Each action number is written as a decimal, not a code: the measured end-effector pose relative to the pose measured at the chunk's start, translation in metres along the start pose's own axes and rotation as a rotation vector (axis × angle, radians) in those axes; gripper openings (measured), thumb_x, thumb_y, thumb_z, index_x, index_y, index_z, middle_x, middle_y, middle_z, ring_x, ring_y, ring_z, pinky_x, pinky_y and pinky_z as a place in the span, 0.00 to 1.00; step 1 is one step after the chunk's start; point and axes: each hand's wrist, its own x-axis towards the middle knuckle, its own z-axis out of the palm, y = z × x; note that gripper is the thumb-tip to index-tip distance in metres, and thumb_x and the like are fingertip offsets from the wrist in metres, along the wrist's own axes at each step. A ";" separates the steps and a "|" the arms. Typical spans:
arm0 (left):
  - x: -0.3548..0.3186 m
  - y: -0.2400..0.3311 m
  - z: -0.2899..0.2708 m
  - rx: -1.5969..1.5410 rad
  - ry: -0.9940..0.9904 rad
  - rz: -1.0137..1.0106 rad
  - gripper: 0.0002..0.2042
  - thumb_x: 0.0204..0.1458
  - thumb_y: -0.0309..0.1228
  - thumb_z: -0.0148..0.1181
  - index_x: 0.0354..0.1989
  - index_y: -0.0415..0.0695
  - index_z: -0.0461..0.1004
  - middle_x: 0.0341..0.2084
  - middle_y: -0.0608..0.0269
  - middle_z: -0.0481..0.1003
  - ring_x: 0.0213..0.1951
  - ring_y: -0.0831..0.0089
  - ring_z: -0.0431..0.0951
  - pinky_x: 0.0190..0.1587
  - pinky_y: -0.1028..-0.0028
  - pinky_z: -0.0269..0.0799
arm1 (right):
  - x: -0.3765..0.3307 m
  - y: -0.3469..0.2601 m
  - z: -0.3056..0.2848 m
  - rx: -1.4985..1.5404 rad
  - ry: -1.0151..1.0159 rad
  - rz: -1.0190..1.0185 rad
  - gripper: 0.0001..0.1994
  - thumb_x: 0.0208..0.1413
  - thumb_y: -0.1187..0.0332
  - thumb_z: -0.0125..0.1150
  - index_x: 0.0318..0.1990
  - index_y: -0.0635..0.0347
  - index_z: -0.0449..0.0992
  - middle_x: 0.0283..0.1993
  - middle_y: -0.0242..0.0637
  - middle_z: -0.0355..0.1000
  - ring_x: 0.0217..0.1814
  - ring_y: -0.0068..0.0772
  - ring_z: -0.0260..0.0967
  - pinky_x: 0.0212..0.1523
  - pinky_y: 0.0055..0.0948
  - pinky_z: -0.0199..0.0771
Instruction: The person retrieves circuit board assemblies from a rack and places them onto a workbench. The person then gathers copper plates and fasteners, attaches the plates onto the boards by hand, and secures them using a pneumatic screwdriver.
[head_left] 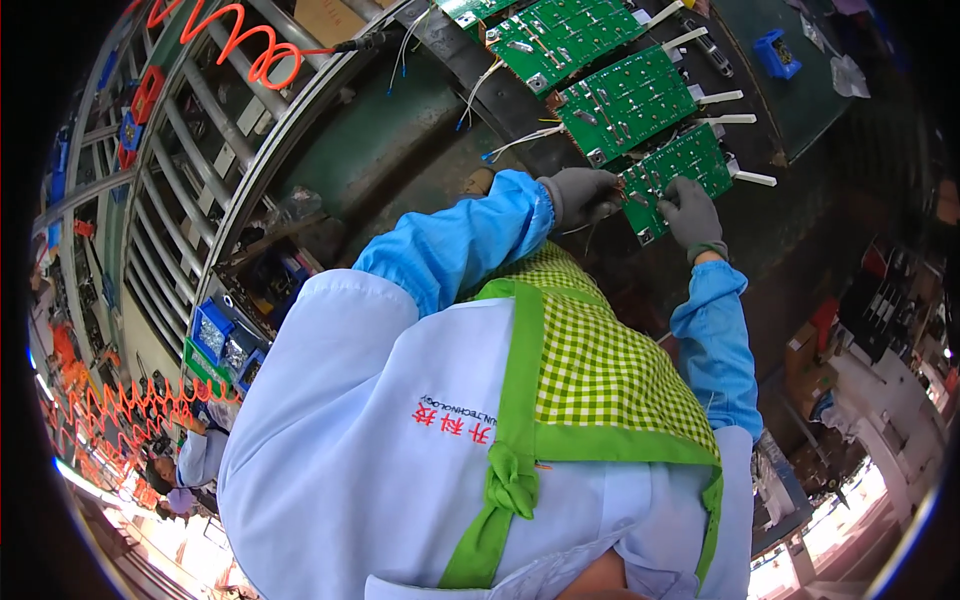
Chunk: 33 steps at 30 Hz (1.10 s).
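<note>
Both my hands wear grey gloves and are at the nearest green circuit board (707,166). My left hand (583,197) is at the board's left end, its fingers closed in a pinch beside some small copper-coloured ends; what they hold is too small to make out. Over the board's near edge lies my right hand (692,215), with curled fingertips on the green face and the thumb side hidden. White strips (753,178) stick out from the board's right side.
Beyond lie a second circuit board (625,107) and a third circuit board (568,38) in a row, with white-sleeved wires (525,141) at their left. A blue bin (776,54) stands far right. Left are metal rollers (182,190) and an orange coiled hose (232,35).
</note>
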 end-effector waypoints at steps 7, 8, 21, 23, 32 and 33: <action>-0.003 -0.006 -0.003 0.126 0.029 0.115 0.14 0.47 0.22 0.54 0.44 0.38 0.70 0.32 0.59 0.76 0.36 0.70 0.77 0.39 0.73 0.72 | -0.014 -0.022 -0.002 -0.015 0.068 0.079 0.09 0.48 0.69 0.61 0.34 0.59 0.70 0.33 0.44 0.71 0.37 0.49 0.70 0.37 0.42 0.69; -0.004 -0.006 -0.003 0.124 0.033 0.111 0.14 0.47 0.22 0.54 0.44 0.38 0.70 0.32 0.59 0.76 0.36 0.70 0.77 0.39 0.73 0.72 | -0.017 -0.034 -0.003 0.136 0.164 0.075 0.08 0.49 0.69 0.60 0.36 0.59 0.71 0.34 0.43 0.71 0.37 0.49 0.70 0.37 0.41 0.70; -0.002 0.003 -0.001 0.218 0.035 0.099 0.12 0.48 0.28 0.54 0.43 0.40 0.69 0.34 0.51 0.75 0.39 0.56 0.77 0.41 0.66 0.71 | -0.015 -0.062 0.054 0.128 0.417 -0.211 0.08 0.50 0.71 0.57 0.39 0.56 0.76 0.40 0.40 0.72 0.40 0.45 0.70 0.38 0.38 0.72; -0.005 0.001 -0.001 0.194 0.063 0.111 0.12 0.48 0.27 0.54 0.42 0.40 0.69 0.34 0.51 0.75 0.39 0.56 0.76 0.41 0.66 0.71 | -0.013 -0.061 0.053 0.172 0.417 -0.228 0.08 0.50 0.71 0.58 0.39 0.57 0.76 0.41 0.40 0.71 0.40 0.44 0.71 0.38 0.38 0.72; -0.001 -0.012 0.005 0.206 0.093 0.208 0.09 0.49 0.24 0.52 0.39 0.39 0.69 0.31 0.51 0.74 0.36 0.59 0.76 0.39 0.66 0.71 | -0.008 -0.066 0.044 0.244 0.342 -0.003 0.08 0.48 0.68 0.62 0.37 0.57 0.76 0.35 0.40 0.68 0.37 0.41 0.70 0.35 0.36 0.70; 0.002 -0.019 0.008 0.255 0.138 0.299 0.07 0.51 0.26 0.52 0.37 0.39 0.69 0.28 0.54 0.73 0.33 0.63 0.76 0.35 0.69 0.71 | -0.006 -0.063 0.041 0.226 0.306 -0.022 0.08 0.48 0.68 0.62 0.37 0.57 0.76 0.36 0.40 0.68 0.38 0.41 0.70 0.35 0.36 0.70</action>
